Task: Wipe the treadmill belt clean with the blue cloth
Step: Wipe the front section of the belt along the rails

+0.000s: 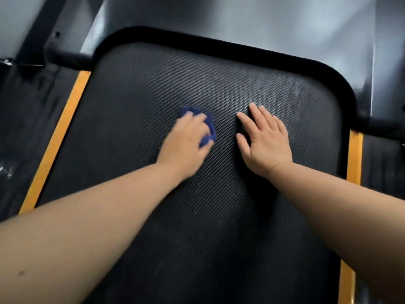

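- The bare left forearm (76,238) lies nearest the camera and crosses the lower left corner, reaching up toward the middle of the frame.
- A long orange strip (54,141) runs along the left edge of the deck, with a dark ribbed side rail (28,128) just outside it.
- The left hand (186,143) is palm down near the middle of the belt. Its fingers are curled over and clamped on the cloth, and it is slightly blurred.
- The bunched blue cloth of soft fabric (210,130) sits under that hand, pressed to the belt. It shows past the fingertips and along the thumb side.
- The black, finely textured rubber treadmill belt (153,84) fills the centre, and both hands touch it.
- The right hand (265,145) lies flat on the belt just beside the cloth but apart from it, with fingers straight and a little spread.
- Pale streaks (285,91) mark the belt beyond the right hand.
- A glossy black curved rim (219,46) borders the far end of the belt, and a grey housing (241,18) lies behind it.
- The bare right forearm (350,205) enters from the right edge.
- A second orange strip (354,156) runs down the right side.
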{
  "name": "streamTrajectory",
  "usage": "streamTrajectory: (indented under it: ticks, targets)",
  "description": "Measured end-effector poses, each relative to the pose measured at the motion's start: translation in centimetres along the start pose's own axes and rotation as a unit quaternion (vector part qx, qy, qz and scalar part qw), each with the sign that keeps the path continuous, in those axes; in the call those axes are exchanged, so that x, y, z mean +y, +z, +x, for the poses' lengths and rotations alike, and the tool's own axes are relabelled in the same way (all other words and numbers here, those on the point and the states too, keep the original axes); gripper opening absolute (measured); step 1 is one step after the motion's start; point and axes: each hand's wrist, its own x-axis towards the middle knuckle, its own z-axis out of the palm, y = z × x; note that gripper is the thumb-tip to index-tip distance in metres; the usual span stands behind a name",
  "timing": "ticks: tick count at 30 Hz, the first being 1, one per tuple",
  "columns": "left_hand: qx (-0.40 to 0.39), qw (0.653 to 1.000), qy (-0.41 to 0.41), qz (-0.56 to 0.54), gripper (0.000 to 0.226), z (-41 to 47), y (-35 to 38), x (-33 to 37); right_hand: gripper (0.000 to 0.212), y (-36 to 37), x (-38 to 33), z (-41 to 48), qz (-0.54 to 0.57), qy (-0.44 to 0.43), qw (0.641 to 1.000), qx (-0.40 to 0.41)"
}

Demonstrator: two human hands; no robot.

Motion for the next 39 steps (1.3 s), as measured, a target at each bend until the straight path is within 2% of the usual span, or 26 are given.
streamTrajectory:
  ticks: [2,4,5,7,9,11,13,15,17,18,19,21,22,23,24,25,26,28,30,31,32,34,36,37,38,39]
  targets:
    - [-0.087,0.986,0.141,-0.004,0.027,0.3,-0.8,-0.7,0.057,-0.3,0.1,-0.1,-0.001,-0.002,1.0,-0.001]
    - [-0.118,0.979,0.165,0.025,0.03,1.2,-2.0,-3.6,0.054,-0.3,-0.2,-0.2,0.011,-0.001,1.0,-0.005]
    - [-0.1,0.988,0.117,0.034,0.032,1.3,-2.6,-5.0,0.052,-0.3,-0.5,-0.3,0.019,-0.004,1.0,-0.007]
    - [-0.002,0.997,-0.067,0.032,0.028,1.0,-3.7,-7.6,0.052,-0.2,-1.4,-0.6,0.032,-0.019,0.999,-0.007]
    - [0.075,0.972,-0.22,0.04,0.021,0.0,-3.7,-7.8,0.05,0.1,-2.3,-0.7,0.038,-0.034,0.999,-0.009]
    - [0.097,0.961,-0.257,0.045,0.022,-1.2,-2.8,-5.5,0.049,0.3,-3.2,-0.3,0.041,-0.043,0.998,-0.015]
    - [0.068,0.982,-0.175,0.019,0.025,-2.5,-1.2,-2.4,0.05,0.3,-3.6,0.6,0.038,-0.038,0.998,-0.026]
    - [-0.01,0.999,-0.027,-0.015,0.027,-3.8,-0.3,-0.7,0.051,0.3,-3.5,1.3,0.031,-0.034,0.998,-0.034]
    - [-0.077,0.992,0.105,-0.001,0.034,-3.5,-1.0,-2.5,0.052,0.4,-3.5,1.5,0.029,-0.028,0.999,-0.034]
    - [-0.082,0.989,0.125,0.014,0.037,-3.0,-1.5,-4.2,0.052,0.5,-3.6,1.4,0.034,-0.027,0.999,-0.031]
    - [-0.074,0.993,0.09,0.02,0.036,-2.5,-2.2,-5.8,0.051,0.5,-4.0,1.3,0.042,-0.03,0.998,-0.027]
    - [0.004,0.993,-0.116,0.003,0.027,-2.0,-3.2,-8.1,0.051,0.6,-5.1,1.4,0.071,-0.052,0.996,-0.014]
    - [0.051,0.971,-0.235,-0.004,0.023,-2.1,-3.2,-8.4,0.051,0.5,-5.8,1.8,0.086,-0.064,0.994,-0.009]
    - [0.083,0.945,-0.317,0.002,0.02,-2.3,-3.1,-7.7,0.052,0.5,-6.5,2.2,0.1,-0.068,0.993,-0.006]
    - [0.094,0.938,-0.333,0.026,0.019,-2.8,-2.7,-6.6,0.051,0.4,-7.2,2.8,0.111,-0.065,0.992,-0.007]
    - [0.092,0.951,-0.292,0.041,0.019,-3.5,-2.3,-5.3,0.051,0.4,-7.7,3.4,0.117,-0.058,0.991,-0.009]
    - [0.083,0.972,-0.218,0.037,0.021,-4.3,-1.8,-4.3,0.051,0.4,-8.2,4.0,0.119,-0.051,0.992,-0.008]
    - [0.006,0.999,-0.037,0.017,0.03,-6.3,-1.1,-3.5,0.051,0.6,-8.8,4.8,0.115,-0.048,0.992,-0.007]
    - [-0.065,0.992,0.101,0.037,0.037,-6.8,-2.0,-5.9,0.05,1.1,-9.1,4.9,0.098,-0.057,0.993,-0.019]
    - [-0.074,0.989,0.115,0.054,0.038,-6.3,-2.6,-7.8,0.051,1.5,-9.1,4.7,0.085,-0.068,0.994,-0.025]
    - [-0.071,0.993,0.073,0.056,0.036,-5.8,-3.3,-9.6,0.052,1.8,-9.1,4.5,0.073,-0.079,0.994,-0.028]
    - [-0.026,0.993,-0.114,0.028,0.027,-4.4,-4.7,-12.4,0.053,2.0,-9.0,4.3,0.07,-0.084,0.994,-0.024]
    - [0.033,0.955,-0.292,0.041,0.022,-4.1,-5.0,-11.6,0.053,1.9,-8.9,4.4,0.075,-0.077,0.994,-0.02]
    - [0.046,0.939,-0.336,0.057,0.021,-4.7,-4.8,-9.9,0.053,1.8,-9.0,4.4,0.075,-0.076,0.994,-0.018]
    - [0.058,0.94,-0.33,0.067,0.019,-5.6,-4.4,-8.2,0.053,1.7,-9.1,4.5,0.075,-0.077,0.994,-0.015]
    - [0.062,0.956,-0.28,0.066,0.018,-6.7,-4.1,-6.7,0.054,1.6,-9.2,4.5,0.076,-0.076,0.994,-0.012]
